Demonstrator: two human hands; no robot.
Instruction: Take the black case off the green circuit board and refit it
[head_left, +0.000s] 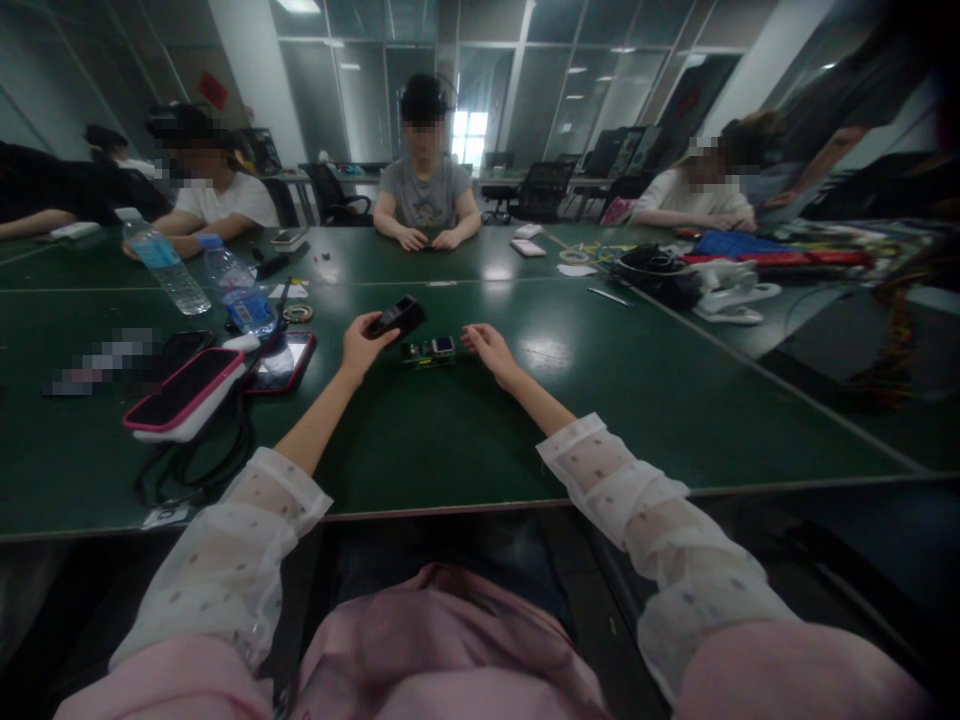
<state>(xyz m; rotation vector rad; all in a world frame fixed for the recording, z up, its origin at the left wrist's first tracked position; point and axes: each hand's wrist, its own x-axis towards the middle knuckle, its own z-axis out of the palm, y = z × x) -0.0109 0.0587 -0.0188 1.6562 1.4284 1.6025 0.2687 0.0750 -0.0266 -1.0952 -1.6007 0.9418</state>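
My left hand (364,343) is closed around a black plastic casing (400,316), raised a little above the green table and tilted. Below and to the right of it lies a small green circuit board (427,352) with a little square screen on top. Just right of the board is my right hand (487,352), its fingers apart and slightly curled, with nothing visible in them. The right fingertips are close to the board's edge; whether they touch it I cannot tell.
On the left are a pink-rimmed phone (187,388), a red-edged phone (282,362), black cables and two water bottles (166,262). A white pen (610,297) and a white device (731,292) lie to the right. Several people sit around the green table (450,450).
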